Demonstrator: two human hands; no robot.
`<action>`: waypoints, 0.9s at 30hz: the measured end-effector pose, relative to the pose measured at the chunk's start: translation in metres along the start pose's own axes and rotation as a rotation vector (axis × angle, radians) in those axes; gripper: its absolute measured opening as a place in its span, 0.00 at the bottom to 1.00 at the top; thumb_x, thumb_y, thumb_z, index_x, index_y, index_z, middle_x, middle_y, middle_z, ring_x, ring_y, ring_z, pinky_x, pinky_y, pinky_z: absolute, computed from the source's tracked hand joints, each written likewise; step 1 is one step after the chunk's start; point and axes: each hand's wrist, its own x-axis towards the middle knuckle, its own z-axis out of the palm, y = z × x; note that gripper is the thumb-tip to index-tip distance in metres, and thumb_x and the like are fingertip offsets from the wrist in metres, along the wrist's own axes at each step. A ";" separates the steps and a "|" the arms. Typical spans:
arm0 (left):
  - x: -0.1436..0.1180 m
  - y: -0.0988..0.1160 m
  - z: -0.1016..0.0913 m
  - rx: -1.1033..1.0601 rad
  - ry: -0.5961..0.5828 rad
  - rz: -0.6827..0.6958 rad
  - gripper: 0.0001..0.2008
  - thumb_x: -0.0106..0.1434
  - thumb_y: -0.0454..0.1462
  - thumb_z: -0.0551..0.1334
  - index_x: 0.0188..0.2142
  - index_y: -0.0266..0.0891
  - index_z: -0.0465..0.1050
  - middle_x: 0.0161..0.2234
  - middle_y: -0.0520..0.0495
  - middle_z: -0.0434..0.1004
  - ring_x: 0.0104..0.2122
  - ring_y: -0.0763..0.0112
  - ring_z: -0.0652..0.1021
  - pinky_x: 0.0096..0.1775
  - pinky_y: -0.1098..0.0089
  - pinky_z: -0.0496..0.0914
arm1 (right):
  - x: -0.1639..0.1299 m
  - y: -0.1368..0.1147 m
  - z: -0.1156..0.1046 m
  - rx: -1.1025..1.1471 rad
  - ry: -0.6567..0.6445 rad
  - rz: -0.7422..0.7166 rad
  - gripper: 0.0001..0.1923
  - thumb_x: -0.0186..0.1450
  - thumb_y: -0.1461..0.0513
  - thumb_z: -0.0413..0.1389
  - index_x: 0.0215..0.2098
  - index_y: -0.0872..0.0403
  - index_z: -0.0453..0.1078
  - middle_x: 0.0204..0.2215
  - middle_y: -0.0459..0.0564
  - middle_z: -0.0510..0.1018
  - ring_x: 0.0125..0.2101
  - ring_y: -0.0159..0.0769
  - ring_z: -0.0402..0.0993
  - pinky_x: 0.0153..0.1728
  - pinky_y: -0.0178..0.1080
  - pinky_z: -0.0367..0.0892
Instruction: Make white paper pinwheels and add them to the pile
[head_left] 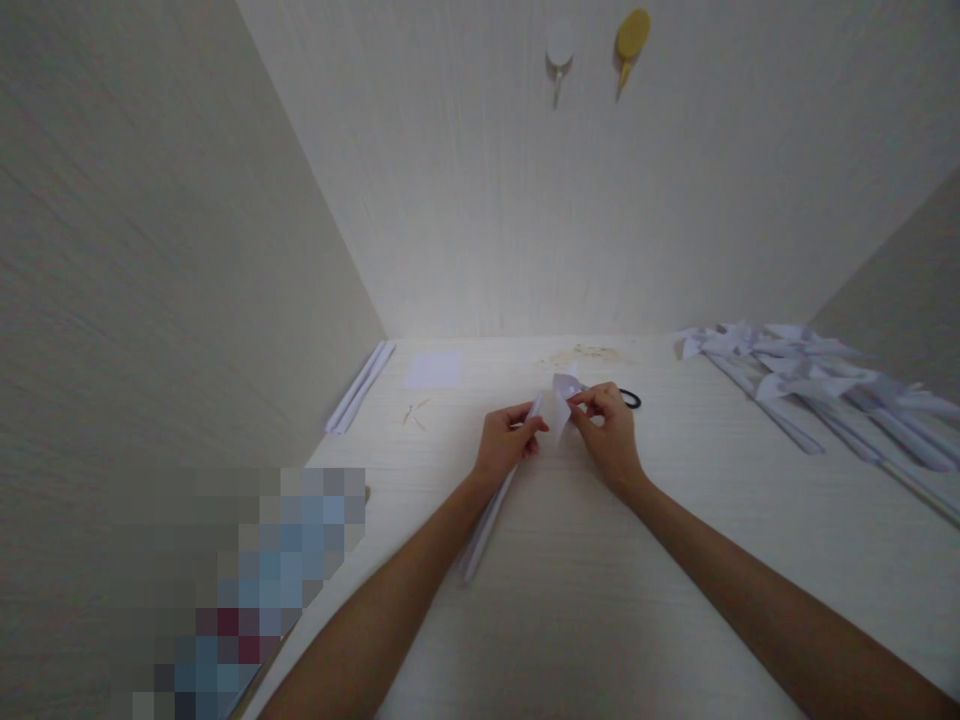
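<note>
At the frame's centre we pinch the folded paper head [561,398] between both hands: our left hand [504,445] grips the paper stick [487,520], our right hand [611,430] the fold. We should crease slowly, keeping the edges aligned.

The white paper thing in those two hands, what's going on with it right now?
A person is working at a pale table with both bare hands. The left hand pinches a long rolled paper stick near its top end, and the right hand pinches the folded white paper piece at that end. A pile of similar paper pieces on sticks lies to the right. Two more sticks and a square paper sheet lie at the back left, and a black hair tie sits behind the right hand.
</note>
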 end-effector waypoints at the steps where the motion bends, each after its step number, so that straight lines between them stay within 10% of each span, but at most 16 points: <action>1: 0.000 0.000 0.000 0.008 0.017 0.004 0.10 0.50 0.34 0.58 0.32 0.33 0.73 0.17 0.53 0.69 0.11 0.83 0.64 0.14 0.79 0.57 | 0.000 -0.001 0.000 -0.002 -0.001 -0.003 0.02 0.54 0.64 0.53 0.25 0.53 0.67 0.25 0.45 0.62 0.26 0.32 0.60 0.27 0.37 0.60; 10: -0.001 0.002 -0.001 0.054 -0.013 0.036 0.10 0.53 0.36 0.55 0.23 0.33 0.72 0.10 0.54 0.63 0.10 0.81 0.64 0.14 0.80 0.58 | -0.001 -0.005 -0.001 -0.057 0.013 -0.040 0.02 0.54 0.64 0.53 0.24 0.53 0.67 0.23 0.45 0.62 0.24 0.32 0.59 0.27 0.37 0.59; 27: 0.001 0.002 -0.004 -0.030 0.018 0.006 0.13 0.50 0.33 0.58 0.36 0.34 0.74 0.21 0.50 0.73 0.13 0.82 0.66 0.16 0.79 0.60 | -0.001 -0.006 -0.001 -0.073 0.006 -0.032 0.03 0.53 0.66 0.52 0.23 0.53 0.66 0.23 0.45 0.62 0.24 0.32 0.59 0.27 0.38 0.58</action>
